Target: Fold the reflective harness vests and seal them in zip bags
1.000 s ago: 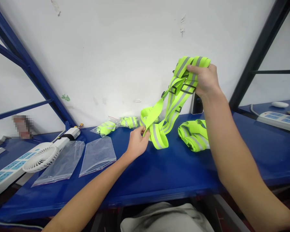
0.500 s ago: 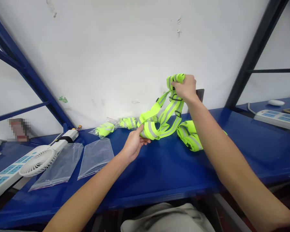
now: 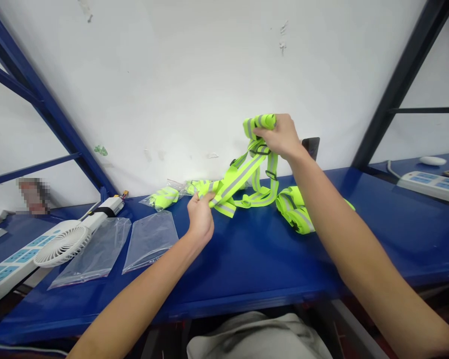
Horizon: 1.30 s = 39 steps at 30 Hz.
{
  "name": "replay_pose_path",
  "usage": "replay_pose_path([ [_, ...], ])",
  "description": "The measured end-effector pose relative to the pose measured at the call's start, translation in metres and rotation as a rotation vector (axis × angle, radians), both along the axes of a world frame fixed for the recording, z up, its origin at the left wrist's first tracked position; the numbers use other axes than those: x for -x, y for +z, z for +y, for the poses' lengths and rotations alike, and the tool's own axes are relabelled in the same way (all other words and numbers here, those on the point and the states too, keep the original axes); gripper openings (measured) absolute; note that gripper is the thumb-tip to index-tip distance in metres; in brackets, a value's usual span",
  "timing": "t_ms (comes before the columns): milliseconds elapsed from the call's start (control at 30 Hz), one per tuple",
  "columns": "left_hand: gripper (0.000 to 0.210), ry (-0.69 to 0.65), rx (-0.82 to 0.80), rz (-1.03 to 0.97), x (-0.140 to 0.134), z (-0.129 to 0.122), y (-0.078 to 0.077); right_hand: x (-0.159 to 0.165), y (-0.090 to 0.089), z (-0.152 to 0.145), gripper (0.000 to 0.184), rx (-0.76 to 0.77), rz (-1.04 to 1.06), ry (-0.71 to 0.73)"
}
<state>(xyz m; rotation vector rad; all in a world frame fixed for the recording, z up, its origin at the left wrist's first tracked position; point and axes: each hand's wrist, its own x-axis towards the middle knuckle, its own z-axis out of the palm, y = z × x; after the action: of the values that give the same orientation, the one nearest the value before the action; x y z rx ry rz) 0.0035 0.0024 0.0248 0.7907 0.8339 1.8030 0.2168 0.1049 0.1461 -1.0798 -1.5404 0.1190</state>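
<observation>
Holding a lime reflective harness (image 3: pixel 247 170) above a blue counter (image 3: pixel 247 264), gripping the rolled upper end (image 3: pixel 260 122) in the fingers of the right hand (image 3: pixel 280 135) and pinching a long strap (image 3: pixel 228 189) in the fingers of the left hand (image 3: pixel 201 215). Backed by bagged lime bundles (image 3: pixel 165 198), partly covered by the harness, and by a dark upright device (image 3: pixel 312 144), half hidden behind the right forearm (image 3: pixel 325 204). Flanked on the right by a folded lime bundle (image 3: pixel 295 214), overlapped by that forearm; on the left by two flat clear bags (image 3: pixel 151 239), a white fan (image 3: pixel 62 247) and a power strip (image 3: pixel 5 273). Compared with one second ago, holding the rolled upper end lower and farther left, and drawing the long strap out straighter toward the left hand.
</observation>
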Motion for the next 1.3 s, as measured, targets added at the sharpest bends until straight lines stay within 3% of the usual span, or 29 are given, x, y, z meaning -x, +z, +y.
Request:
replay_pose_path([
  [100, 0.030, 0.093, 0.102, -0.021, 0.009, 0.008, 0.001, 0.011, 0.003, -0.007, 0.019, -0.039, -0.002, 0.126],
  [233, 0.031, 0.071, 0.126, 0.097, 0.019, 0.021, -0.003, 0.021, 0.010, -0.019, 0.019, -0.126, 0.162, 0.323],
  [367, 0.028, 0.039, 0.045, 0.082, 0.022, 0.028, -0.006, 0.031, 0.019, -0.036, 0.023, -0.213, 0.249, 0.424],
  [500, 0.027, 0.062, -0.119, 0.116, 0.020, 0.028, -0.011, 0.038, 0.022, -0.041, 0.025, -0.280, 0.273, 0.430],
  [667, 0.029, 0.031, -0.203, 0.486, 0.020, 0.024, -0.015, 0.029, 0.019, -0.027, 0.028, -0.260, 0.328, 0.391],
  [833, 0.027, -0.044, -0.406, 1.196, 0.025, 0.005, -0.007, 0.010, 0.020, -0.019, 0.028, -0.169, 0.433, 0.514],
  [900, 0.034, -0.049, -0.483, 1.378, 0.025, -0.002, -0.006, 0.003, 0.022, -0.019, 0.028, -0.170, 0.475, 0.521],
  [1167, 0.043, -0.109, -0.373, 1.616, 0.019, -0.001, -0.018, -0.016, 0.031, -0.028, 0.010, -0.308, 0.620, 0.511],
  [1300, 0.046, -0.049, -0.329, 1.494, 0.018, 0.005, -0.021, -0.024, 0.033, -0.027, 0.013, -0.243, 0.645, 0.545],
])
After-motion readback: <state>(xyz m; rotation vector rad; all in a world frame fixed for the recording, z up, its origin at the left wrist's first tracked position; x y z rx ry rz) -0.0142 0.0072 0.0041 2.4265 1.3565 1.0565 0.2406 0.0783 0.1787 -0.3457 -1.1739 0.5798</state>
